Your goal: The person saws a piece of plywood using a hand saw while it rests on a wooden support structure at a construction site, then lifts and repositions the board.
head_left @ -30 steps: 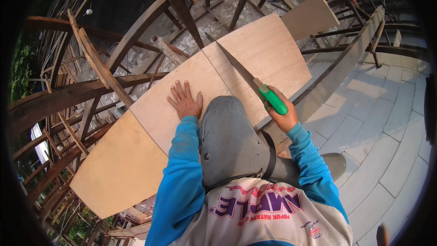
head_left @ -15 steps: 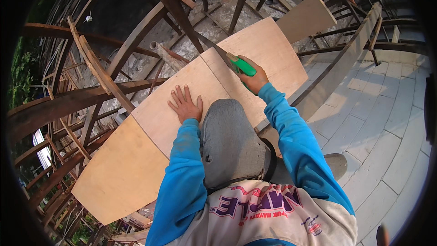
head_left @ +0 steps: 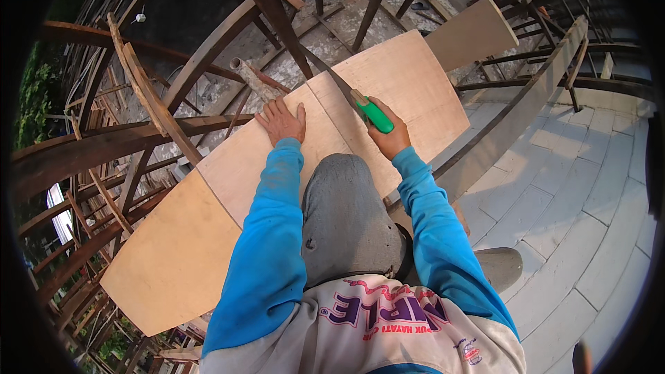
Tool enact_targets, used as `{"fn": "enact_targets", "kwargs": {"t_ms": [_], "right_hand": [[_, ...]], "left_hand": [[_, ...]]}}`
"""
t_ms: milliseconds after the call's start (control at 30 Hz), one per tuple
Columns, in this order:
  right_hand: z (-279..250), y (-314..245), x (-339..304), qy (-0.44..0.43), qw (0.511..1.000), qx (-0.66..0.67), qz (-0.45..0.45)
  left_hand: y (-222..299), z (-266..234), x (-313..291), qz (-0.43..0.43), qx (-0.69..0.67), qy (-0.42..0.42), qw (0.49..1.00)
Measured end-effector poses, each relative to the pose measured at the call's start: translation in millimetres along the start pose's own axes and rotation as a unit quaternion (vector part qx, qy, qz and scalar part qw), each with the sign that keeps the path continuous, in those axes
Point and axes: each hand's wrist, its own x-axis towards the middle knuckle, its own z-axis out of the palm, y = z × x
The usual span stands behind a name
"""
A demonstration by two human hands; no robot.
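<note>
A pale plywood sheet (head_left: 409, 76) lies across dark curved wooden frames. My right hand (head_left: 389, 140) grips the green handle of a handsaw (head_left: 373, 113) whose blade runs up and left along a cut line in the sheet. My left hand (head_left: 281, 120) rests flat, fingers spread, on the plywood to the left of the cut. My knee in grey trousers (head_left: 346, 215) presses on the sheet between my two blue sleeves.
A second plywood sheet (head_left: 166, 263) adjoins at lower left. Curved dark timber ribs (head_left: 138, 90) and beams surround the work. A sloping plank (head_left: 526, 111) runs at right beside a white planked deck (head_left: 575, 221). Another board (head_left: 471, 31) lies behind.
My right hand has pushed the saw forward and up-left along the cut, then drawn it back a little. My left hand stays flat on the sheet.
</note>
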Motion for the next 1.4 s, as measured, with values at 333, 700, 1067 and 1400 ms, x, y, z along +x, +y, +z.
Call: {"fn": "enact_targets", "kwargs": {"t_ms": [333,700,1067,1400], "right_hand": [[-89,-63,-107,-0.052,0.995,0.046,0.077],[9,-26,50,0.005,0.999,-0.032,-0.004],[-93,-56,-142,-0.027,0.998,-0.03,0.048],[-3,-7,13,-0.012,1.0,0.013,0.005]], "left_hand": [[0,-10,19,-0.02,0.021,-0.036,0.999],[6,3,22,-0.015,0.008,-0.016,1.0],[-6,-10,19,-0.026,0.031,-0.034,0.999],[2,0,32,-0.024,0.018,-0.042,0.999]]}}
